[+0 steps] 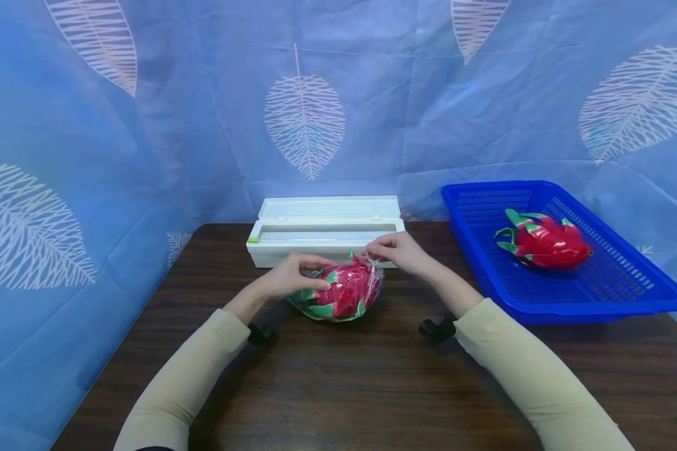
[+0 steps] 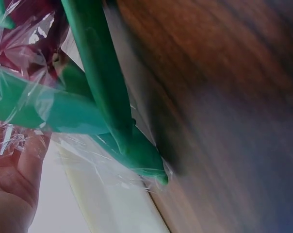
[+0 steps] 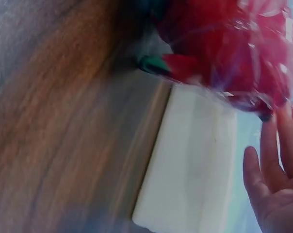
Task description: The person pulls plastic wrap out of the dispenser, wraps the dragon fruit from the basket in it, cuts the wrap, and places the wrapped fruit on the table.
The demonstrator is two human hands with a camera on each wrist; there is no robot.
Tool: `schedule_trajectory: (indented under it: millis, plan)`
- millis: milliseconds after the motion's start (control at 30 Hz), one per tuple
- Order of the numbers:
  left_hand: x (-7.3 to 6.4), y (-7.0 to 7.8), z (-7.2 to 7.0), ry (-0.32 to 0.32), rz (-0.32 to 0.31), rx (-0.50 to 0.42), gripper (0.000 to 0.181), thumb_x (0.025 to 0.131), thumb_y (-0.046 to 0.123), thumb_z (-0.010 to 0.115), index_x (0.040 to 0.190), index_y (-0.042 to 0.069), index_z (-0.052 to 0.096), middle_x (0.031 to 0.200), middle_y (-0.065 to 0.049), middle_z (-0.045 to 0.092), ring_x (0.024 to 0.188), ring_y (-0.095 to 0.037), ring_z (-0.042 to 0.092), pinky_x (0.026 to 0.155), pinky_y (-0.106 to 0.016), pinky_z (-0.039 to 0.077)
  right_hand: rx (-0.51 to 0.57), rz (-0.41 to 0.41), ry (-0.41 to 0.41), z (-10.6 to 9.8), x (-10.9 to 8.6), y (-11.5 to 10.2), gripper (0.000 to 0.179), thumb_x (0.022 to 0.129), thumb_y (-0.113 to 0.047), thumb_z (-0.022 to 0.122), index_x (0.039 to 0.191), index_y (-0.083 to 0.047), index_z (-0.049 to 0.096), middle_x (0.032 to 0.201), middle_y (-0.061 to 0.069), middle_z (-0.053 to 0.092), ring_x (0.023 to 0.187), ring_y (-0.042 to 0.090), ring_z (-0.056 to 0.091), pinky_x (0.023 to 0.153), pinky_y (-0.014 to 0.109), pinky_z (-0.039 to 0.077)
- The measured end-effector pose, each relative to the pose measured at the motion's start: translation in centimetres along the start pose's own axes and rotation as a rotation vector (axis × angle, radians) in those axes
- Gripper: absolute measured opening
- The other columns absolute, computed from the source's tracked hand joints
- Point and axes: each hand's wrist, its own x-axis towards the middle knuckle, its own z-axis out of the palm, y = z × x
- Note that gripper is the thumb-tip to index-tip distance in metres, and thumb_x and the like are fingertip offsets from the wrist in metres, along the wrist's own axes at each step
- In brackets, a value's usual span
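Observation:
A red dragon fruit [image 1: 346,291] with green scales sits on the dark wooden table, covered in clear plastic wrap [image 1: 374,285]. My left hand [image 1: 294,275] holds its left end, thumb on the near side and fingers behind. Crumpled film shows by the left hand [image 2: 13,179] in the left wrist view, beside the fruit's long green scales [image 2: 95,68]. At the upper right of the fruit, my right hand [image 1: 397,252] pinches the film with its fingertips. From the right wrist view, the fingers of the right hand [image 3: 277,179] touch the film-covered red end.
Behind the fruit stands a long white box [image 1: 327,254] with its lid [image 1: 330,207] raised. To the right, a blue plastic basket [image 1: 575,308] contains another dragon fruit [image 1: 555,244]. A blue leaf-patterned cloth [image 1: 214,125] hangs behind the table [image 1: 361,388].

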Motion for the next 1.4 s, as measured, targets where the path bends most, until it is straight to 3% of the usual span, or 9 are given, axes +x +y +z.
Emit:
schedule_trajectory:
  millis: [133, 233, 400, 633, 1000, 1167, 1300, 1400]
  plan:
    - [0.0, 0.0, 0.0, -0.001, -0.021, -0.016, 0.048, 0.085, 0.018, 0.077, 0.129, 0.007, 0.062, 0.123, -0.008, 0.065, 0.105, -0.022, 0.064, 0.084, -0.036, 0.055, -0.001, -0.049, -0.013, -0.8, -0.3, -0.1, 0.035, 0.103, -0.025, 0.049, 0.109, 0.003, 0.070, 0.106, 0.016, 0.070, 0.098, 0.029, 0.066, 0.086, 0.047, 0.052]
    - [0.0, -0.1, 0.0, -0.003, -0.026, -0.022, 0.048, 0.085, 0.019, 0.077, 0.129, 0.007, 0.062, 0.123, -0.008, 0.065, 0.105, -0.022, 0.063, 0.084, -0.037, 0.055, -0.050, -0.083, -0.021, -1.2, -0.6, -0.3, 0.031, 0.101, -0.025, 0.054, 0.111, 0.000, 0.070, 0.107, 0.014, 0.069, 0.097, 0.028, 0.064, 0.082, 0.043, 0.053]
    - [0.0, -0.1, 0.0, -0.012, -0.016, -0.041, 0.048, 0.086, 0.017, 0.076, 0.130, 0.006, 0.062, 0.123, -0.010, 0.065, 0.105, -0.024, 0.064, 0.084, -0.038, 0.055, -0.059, -0.105, -0.108, -1.0, -0.9, -0.6, 0.027, 0.094, -0.017, 0.066, 0.113, 0.002, 0.068, 0.105, 0.010, 0.068, 0.094, 0.025, 0.061, 0.080, 0.037, 0.053]
    - [-0.1, 0.0, 0.0, -0.008, -0.021, -0.037, 0.047, 0.086, 0.017, 0.076, 0.130, 0.006, 0.062, 0.123, -0.010, 0.065, 0.105, -0.024, 0.063, 0.084, -0.037, 0.055, -0.044, -0.145, -0.153, -0.6, -0.9, -0.5, 0.012, 0.087, -0.009, 0.074, 0.095, 0.000, 0.072, 0.091, 0.007, 0.071, 0.083, 0.021, 0.063, 0.074, 0.031, 0.054]
    - [-0.1, 0.0, -0.3, -0.015, -0.038, -0.042, 0.047, 0.087, 0.018, 0.076, 0.130, 0.006, 0.062, 0.126, -0.009, 0.064, 0.108, -0.023, 0.062, 0.086, -0.037, 0.054, -0.220, -0.206, -0.045, 0.4, -0.7, -1.0, 0.006, 0.092, -0.014, 0.068, 0.088, -0.010, 0.066, 0.083, -0.002, 0.065, 0.072, 0.016, 0.058, 0.066, 0.032, 0.049]
    - [0.1, -0.1, -0.3, -0.022, -0.027, -0.046, 0.048, 0.086, 0.017, 0.076, 0.130, 0.005, 0.061, 0.126, -0.010, 0.063, 0.109, -0.023, 0.062, 0.085, -0.037, 0.054, -0.149, -0.179, -0.034, 1.2, 0.3, 0.2, 0.006, 0.093, -0.012, 0.067, 0.089, -0.007, 0.067, 0.084, 0.001, 0.065, 0.067, 0.015, 0.058, 0.061, 0.029, 0.047]
    - [0.1, -0.2, -0.3, -0.020, -0.029, -0.056, 0.048, 0.086, 0.018, 0.076, 0.130, 0.006, 0.062, 0.126, -0.010, 0.064, 0.108, -0.023, 0.062, 0.085, -0.037, 0.054, -0.061, -0.119, -0.009, 1.5, 0.9, 1.0, 0.007, 0.091, -0.010, 0.070, 0.090, -0.004, 0.068, 0.085, 0.005, 0.065, 0.069, 0.017, 0.058, 0.061, 0.028, 0.049]
    - [0.1, -0.2, -0.3, -0.024, -0.030, -0.060, 0.048, 0.086, 0.019, 0.076, 0.130, 0.006, 0.062, 0.125, -0.010, 0.064, 0.107, -0.024, 0.062, 0.085, -0.037, 0.054, -0.060, -0.068, 0.028, 1.5, 1.1, 1.5, 0.009, 0.089, -0.012, 0.072, 0.088, -0.004, 0.070, 0.081, 0.004, 0.065, 0.070, 0.017, 0.056, 0.063, 0.026, 0.049]
